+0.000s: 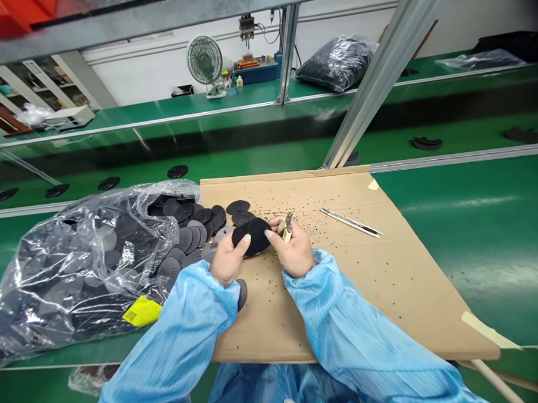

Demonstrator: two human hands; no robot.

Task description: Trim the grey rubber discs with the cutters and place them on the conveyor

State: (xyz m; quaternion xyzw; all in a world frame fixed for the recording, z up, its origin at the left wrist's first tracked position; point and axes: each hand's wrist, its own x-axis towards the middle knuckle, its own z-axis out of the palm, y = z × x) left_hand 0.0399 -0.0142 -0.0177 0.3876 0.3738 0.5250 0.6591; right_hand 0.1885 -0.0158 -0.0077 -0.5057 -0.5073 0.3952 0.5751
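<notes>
My left hand [227, 259] is closed on black round plastic discs [255, 236], fanned so that at least two overlap. In my right hand [294, 247] is a small pair of nippers [287, 225] with pale yellow handles, its metal jaws pointing up and away from me. My right thumb meets the right edge of the held discs, and the fingers behind are partly hidden. Left of my hands lies a spread of loose grey-black discs [195, 234], spilling from a clear plastic bag [94, 260] full of them. Another disc [241, 294] is partly under my left sleeve.
A cardboard sheet [343, 305], taped at its corners, covers the green bench and carries scattered black bits. A slim cutter knife [351, 223] lies on it at the right. Beyond runs a green conveyor belt [249, 149] with black parts. A metal post [370, 74] slants up at the right.
</notes>
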